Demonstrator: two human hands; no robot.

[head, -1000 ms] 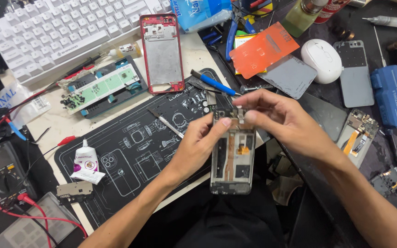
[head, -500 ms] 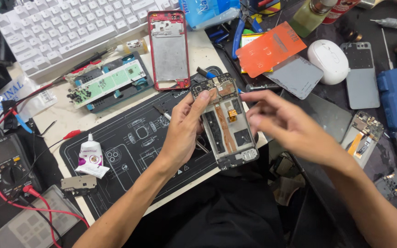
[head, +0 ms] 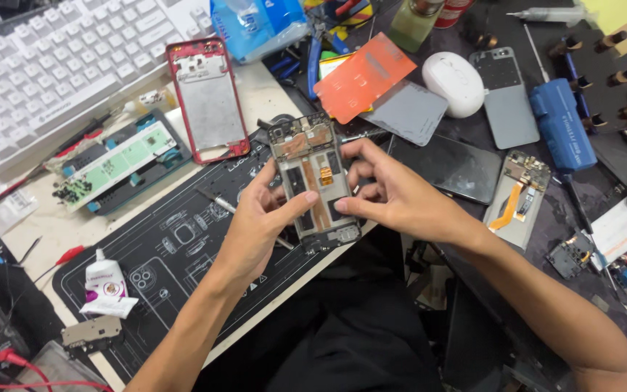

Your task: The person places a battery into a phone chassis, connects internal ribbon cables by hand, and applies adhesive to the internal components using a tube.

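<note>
Both hands grip the opened phone frame point(head: 313, 181): left hand point(head: 259, 225) curled on its side, right hand point(head: 393, 196) pinching; blue packet point(head: 255, 25) at the bench's far edge.

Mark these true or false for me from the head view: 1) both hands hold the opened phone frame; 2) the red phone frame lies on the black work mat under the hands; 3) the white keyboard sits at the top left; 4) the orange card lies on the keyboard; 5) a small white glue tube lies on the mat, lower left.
1) True: the left hand and right hand both grip the opened phone frame.
2) False: the red phone frame lies up and left of the hands, mostly off the black work mat, near the keyboard.
3) True: the white keyboard is there.
4) False: the orange card lies right of the keyboard, by the white case.
5) True: the glue tube lies there.
</note>
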